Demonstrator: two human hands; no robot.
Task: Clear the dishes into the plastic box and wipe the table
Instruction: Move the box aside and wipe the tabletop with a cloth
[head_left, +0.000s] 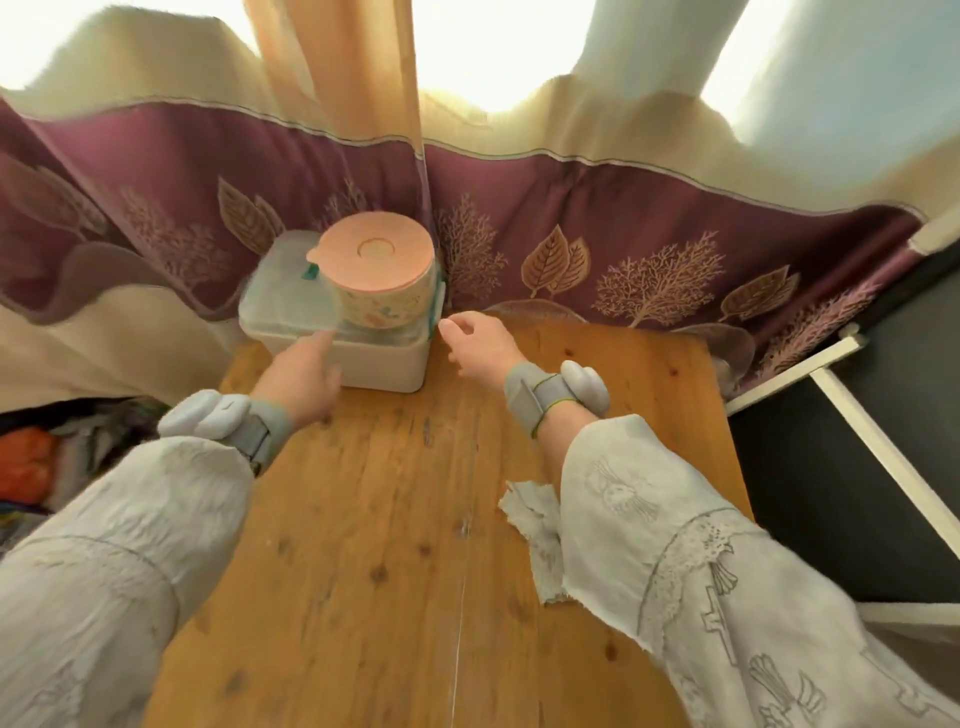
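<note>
A white plastic box (387, 366) with a translucent lid (283, 301) stands at the far left corner of the wooden table (363, 519). On the lid sits a patterned round container with a pink lid (376, 257). My left hand (306, 369) reaches to the box's front left, fingers straight, touching the lid's edge. My right hand (475, 338) hovers just right of the box, fingers loosely curled, holding nothing. A crumpled pale cloth (535, 525) lies on the table, partly under my right sleeve.
A purple and cream curtain (623, 234) hangs close behind the table's far edge. A dark panel with a white frame (857, 415) stands to the right. Clothes are piled (31, 457) on the left below table level.
</note>
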